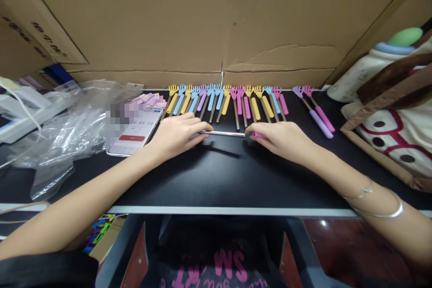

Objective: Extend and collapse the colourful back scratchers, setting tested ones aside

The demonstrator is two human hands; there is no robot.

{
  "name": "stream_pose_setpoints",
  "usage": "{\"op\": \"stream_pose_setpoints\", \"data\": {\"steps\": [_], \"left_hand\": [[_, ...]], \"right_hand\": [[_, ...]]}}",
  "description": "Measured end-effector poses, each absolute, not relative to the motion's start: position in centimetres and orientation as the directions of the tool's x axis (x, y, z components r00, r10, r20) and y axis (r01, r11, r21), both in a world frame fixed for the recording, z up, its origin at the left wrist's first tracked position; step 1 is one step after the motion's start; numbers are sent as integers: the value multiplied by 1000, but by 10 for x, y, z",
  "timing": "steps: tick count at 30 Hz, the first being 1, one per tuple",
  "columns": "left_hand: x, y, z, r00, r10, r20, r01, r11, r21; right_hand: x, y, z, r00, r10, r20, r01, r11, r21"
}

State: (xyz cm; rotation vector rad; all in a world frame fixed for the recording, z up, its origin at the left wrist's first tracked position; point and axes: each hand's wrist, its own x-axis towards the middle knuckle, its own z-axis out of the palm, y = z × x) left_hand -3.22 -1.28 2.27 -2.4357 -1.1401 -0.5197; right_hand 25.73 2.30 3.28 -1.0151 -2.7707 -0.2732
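Note:
Both my hands hold one small telescopic back scratcher level above the black table. My left hand pinches the left end of its extended metal rod. My right hand is closed round its pink handle end; the claw head is hidden. Just behind my hands lies a row of several such scratchers in yellow, blue, purple and pink, claws toward the cardboard wall. Two more scratchers, purple and pink, lie apart to the right.
A phone showing a running timer lies left of my left hand, with pink packets behind it and crumpled clear plastic bags further left. A cloth bag stands at the right. A cardboard wall closes the back.

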Motion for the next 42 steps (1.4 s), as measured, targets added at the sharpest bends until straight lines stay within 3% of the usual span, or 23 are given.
{"op": "stream_pose_setpoints", "data": {"steps": [19,35,42], "left_hand": [[-32,-13,25,606,610,511,779,-586,-224],[-31,-13,25,600,620,505,782,-589,-206],[-33,-14,25,595,633,495,787,-583,-200]], "right_hand": [[256,23,34,-745,641,184,662,745,86],[255,22,35,-742,651,161,670,727,148],[253,18,36,-731,642,229,679,715,165]]}}
